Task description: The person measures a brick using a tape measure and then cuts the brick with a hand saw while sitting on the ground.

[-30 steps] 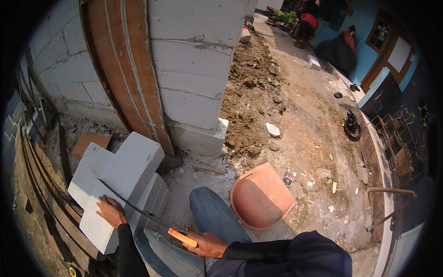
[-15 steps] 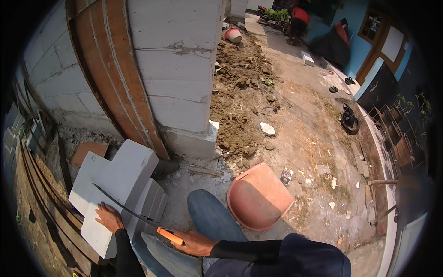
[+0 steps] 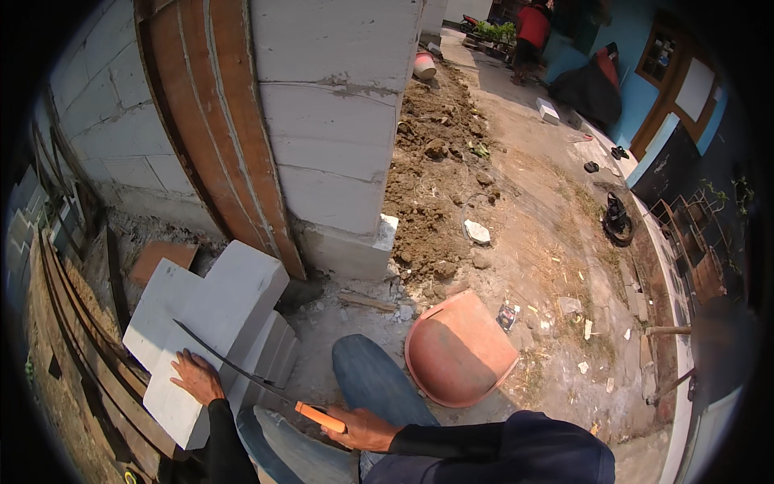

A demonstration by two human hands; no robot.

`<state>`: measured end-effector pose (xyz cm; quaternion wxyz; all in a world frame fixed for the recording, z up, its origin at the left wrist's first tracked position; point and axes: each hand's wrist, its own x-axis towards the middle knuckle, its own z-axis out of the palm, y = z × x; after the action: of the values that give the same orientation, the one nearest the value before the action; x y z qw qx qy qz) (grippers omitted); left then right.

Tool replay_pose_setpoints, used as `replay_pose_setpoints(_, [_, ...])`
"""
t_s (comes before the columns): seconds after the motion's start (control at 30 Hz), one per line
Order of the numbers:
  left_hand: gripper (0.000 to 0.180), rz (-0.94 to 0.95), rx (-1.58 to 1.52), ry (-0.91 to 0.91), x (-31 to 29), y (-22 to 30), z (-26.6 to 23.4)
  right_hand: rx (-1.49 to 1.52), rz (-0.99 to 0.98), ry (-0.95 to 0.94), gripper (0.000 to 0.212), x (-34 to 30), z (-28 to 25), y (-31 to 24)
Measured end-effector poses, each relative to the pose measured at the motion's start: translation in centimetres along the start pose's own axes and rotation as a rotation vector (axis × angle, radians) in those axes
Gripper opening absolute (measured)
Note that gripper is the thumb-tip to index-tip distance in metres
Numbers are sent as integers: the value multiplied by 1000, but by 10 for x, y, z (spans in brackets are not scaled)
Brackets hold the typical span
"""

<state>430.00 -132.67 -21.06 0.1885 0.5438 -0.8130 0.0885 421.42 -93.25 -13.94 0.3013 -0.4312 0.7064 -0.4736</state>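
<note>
A handsaw (image 3: 230,365) with a dark, narrow blade and an orange handle lies across the top of a white lightweight block (image 3: 173,397). My right hand (image 3: 367,429) is wrapped round the handle, above my bent leg. My left hand (image 3: 198,377) presses on the block just to the left of the blade, fingers spread. Another white block (image 3: 242,278) adjoins it on the far side, with more pale blocks (image 3: 278,355) stacked below. Where the blade meets the block, I cannot make out how deep it sits.
A pinkish-orange scoop-shaped tub (image 3: 459,351) stands right of my knee. Long wooden planks (image 3: 89,363) lie at left. Ahead rises a block wall (image 3: 330,129) with a brown board (image 3: 214,121) against it. Dug soil (image 3: 431,177) runs alongside; a person in red (image 3: 530,32) stands far off.
My right hand has drawn the saw a little to the right, its handle farther from the block. The left hand stays on the block. The whole view has shifted slightly.
</note>
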Motion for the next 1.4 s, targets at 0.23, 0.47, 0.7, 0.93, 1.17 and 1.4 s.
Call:
replay_pose_setpoints(0.23, [37,-83,-74,26,4,-12,-7,-57,-13,6,30,92,36,-31])
replay_pose_setpoints(0.47, [34,-42,-204,107,10,20,-18,-74,99,68,23,14,3,-16])
replay_pose_setpoints(0.7, [34,-90,-186,154,-2,8,-25,3,54,47,26,109,42,-43])
replay_pose_setpoints(0.93, [34,-98,-167,149,1,17,-25,-125,14,103,25,-13,7,5])
replay_pose_setpoints(1.17, [35,-96,-181,91,4,17,-32,-7,24,67,25,105,38,-35])
replay_pose_setpoints(1.4, [36,-99,-200,130,-1,16,-25,-134,-11,127,25,-39,0,18])
